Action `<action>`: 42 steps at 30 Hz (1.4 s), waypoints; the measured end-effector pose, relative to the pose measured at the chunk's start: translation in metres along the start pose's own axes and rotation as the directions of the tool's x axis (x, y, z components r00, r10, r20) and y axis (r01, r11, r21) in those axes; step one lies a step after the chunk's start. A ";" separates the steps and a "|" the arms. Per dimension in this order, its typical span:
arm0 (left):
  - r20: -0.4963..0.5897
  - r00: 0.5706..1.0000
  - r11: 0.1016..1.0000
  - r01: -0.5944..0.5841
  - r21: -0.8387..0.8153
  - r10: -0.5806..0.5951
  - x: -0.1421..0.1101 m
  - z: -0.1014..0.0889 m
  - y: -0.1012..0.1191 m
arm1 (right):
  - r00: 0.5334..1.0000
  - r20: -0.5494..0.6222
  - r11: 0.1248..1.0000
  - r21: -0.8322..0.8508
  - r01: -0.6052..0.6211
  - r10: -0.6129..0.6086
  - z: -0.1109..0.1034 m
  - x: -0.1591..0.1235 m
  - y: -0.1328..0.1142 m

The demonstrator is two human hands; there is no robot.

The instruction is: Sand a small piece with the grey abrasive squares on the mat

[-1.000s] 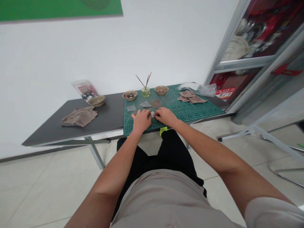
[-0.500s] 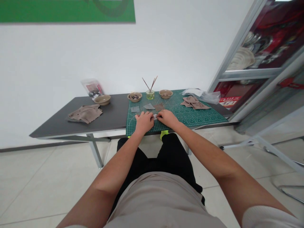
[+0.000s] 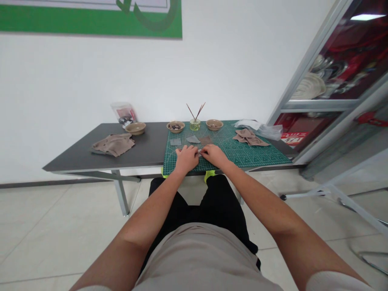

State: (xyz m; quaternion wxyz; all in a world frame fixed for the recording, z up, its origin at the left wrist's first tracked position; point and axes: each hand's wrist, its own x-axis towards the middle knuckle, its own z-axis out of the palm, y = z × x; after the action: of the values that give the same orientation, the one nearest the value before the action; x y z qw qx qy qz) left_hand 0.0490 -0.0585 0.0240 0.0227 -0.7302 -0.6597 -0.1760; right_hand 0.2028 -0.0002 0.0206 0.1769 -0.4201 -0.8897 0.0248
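Observation:
Near the front edge of the green cutting mat (image 3: 242, 155), my left hand (image 3: 186, 159) and my right hand (image 3: 214, 155) meet with bent fingers. Between their fingertips is a small pale piece (image 3: 199, 152), pinched from both sides; its kind is too small to make out, and the fingers cover much of it. Just beyond the hands lie a grey square swatch (image 3: 175, 142), a second grey swatch (image 3: 193, 139) with slanted edges, and a brown swatch (image 3: 205, 140).
Behind stand a bowl of dark bits (image 3: 175, 127), a glass jar with thin sticks (image 3: 195, 125) and another bowl (image 3: 214, 125). Brown cloth (image 3: 249, 137) and a plastic bag (image 3: 266, 130) lie right. Leftward are folded cloth (image 3: 113, 144), a bowl (image 3: 135, 128) and a clear pouch (image 3: 123, 114).
The head view has tilted up slightly, so the table sits lower in the picture. Both hands stay at the pale piece, drawn slightly closer together, and less of it shows.

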 end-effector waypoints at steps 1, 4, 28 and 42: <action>0.009 1.000 1.000 0.006 0.002 -0.006 0.000 -0.001 0.000 | 1.000 -0.006 1.000 0.005 -0.008 0.008 0.000 -0.001 0.003; 0.013 1.000 1.000 0.009 0.000 -0.009 0.000 -0.001 0.001 | 0.999 -0.030 0.999 0.009 -0.032 0.032 0.000 -0.008 0.007; 0.001 1.000 0.998 -0.011 0.067 0.011 0.002 0.002 -0.001 | 0.998 -0.050 0.997 0.068 -0.026 0.029 0.007 -0.006 -0.006; -0.034 0.999 1.000 0.006 0.019 -0.006 0.003 0.005 -0.003 | 0.995 -0.086 0.996 0.078 -0.039 0.046 0.014 0.011 -0.005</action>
State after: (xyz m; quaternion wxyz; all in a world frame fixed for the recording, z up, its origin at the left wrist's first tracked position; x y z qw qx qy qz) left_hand 0.0472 -0.0542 0.0195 0.0403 -0.7250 -0.6630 -0.1823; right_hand 0.1878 0.0063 0.0117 0.2312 -0.4326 -0.8703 0.0439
